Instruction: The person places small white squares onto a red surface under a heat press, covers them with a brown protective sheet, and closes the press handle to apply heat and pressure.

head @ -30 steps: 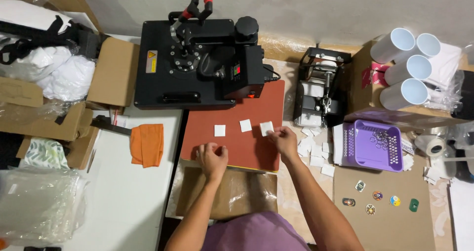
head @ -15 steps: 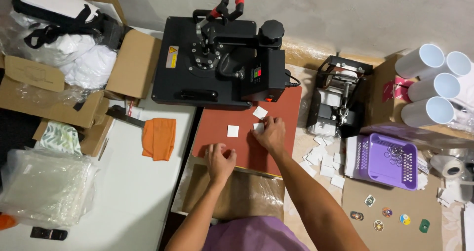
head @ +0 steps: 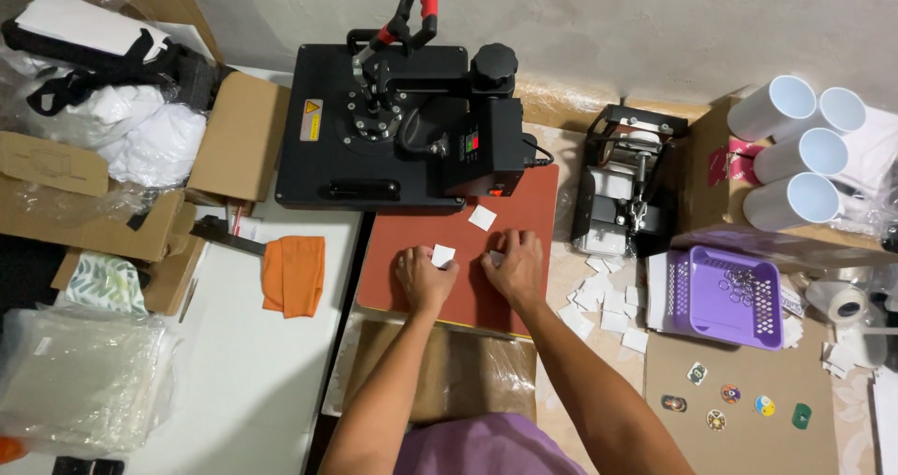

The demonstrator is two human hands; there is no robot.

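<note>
Both my hands rest on the red pad (head: 412, 251) near the black heat press (head: 393, 129). Left hand (head: 423, 277): grip pinching a small white square (head: 442, 255). Right hand (head: 513, 265): fingers curled down, grip contents cannot tell. Second white square (head: 482, 217) lies farther, just right.

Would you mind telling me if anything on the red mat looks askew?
One white square near the press lies tilted on the red mat, apart from the hands. The left hand touches another square; the right hand rests beside it. Nothing looks spilled.
</note>
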